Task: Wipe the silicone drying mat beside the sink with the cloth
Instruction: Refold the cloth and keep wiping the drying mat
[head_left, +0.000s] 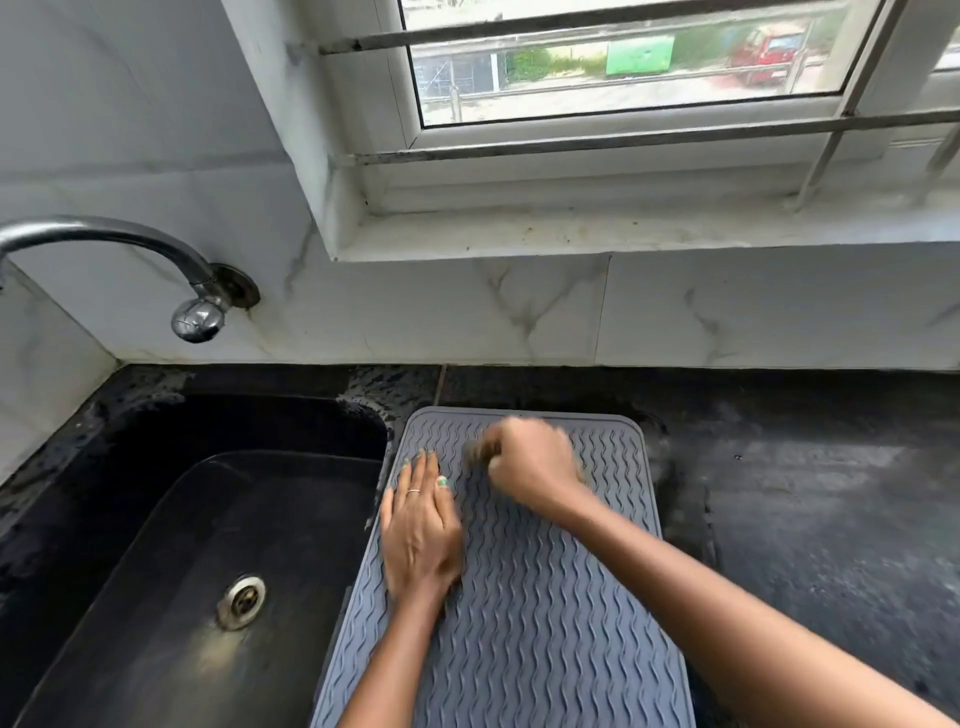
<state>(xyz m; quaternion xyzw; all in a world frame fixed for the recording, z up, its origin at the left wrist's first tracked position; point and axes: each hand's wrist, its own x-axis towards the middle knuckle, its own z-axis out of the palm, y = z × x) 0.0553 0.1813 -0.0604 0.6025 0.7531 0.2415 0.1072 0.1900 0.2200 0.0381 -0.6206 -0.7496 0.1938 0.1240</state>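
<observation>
right hand (535, 465) is gripping the cloth (480, 453) scrubbing the mat (545, 613) at 12 o'clock, flat left hand (421, 530) pinning 9 o'clock, so I'd be wiping along the ridges.

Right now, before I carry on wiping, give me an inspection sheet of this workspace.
Surface: black counter, mottled with pale smears.
Job's things: grey silicone mat flat beside the sink; cloth barely visible, bunched in the right hand.
Clutter: nothing seen.
Hands: left hand flat on the mat's left edge; right hand curled round the cloth near the far end, motion-blurred.
Cables: nothing seen.
Surroundings: wall tap, marble wall tiles, barred window.
</observation>
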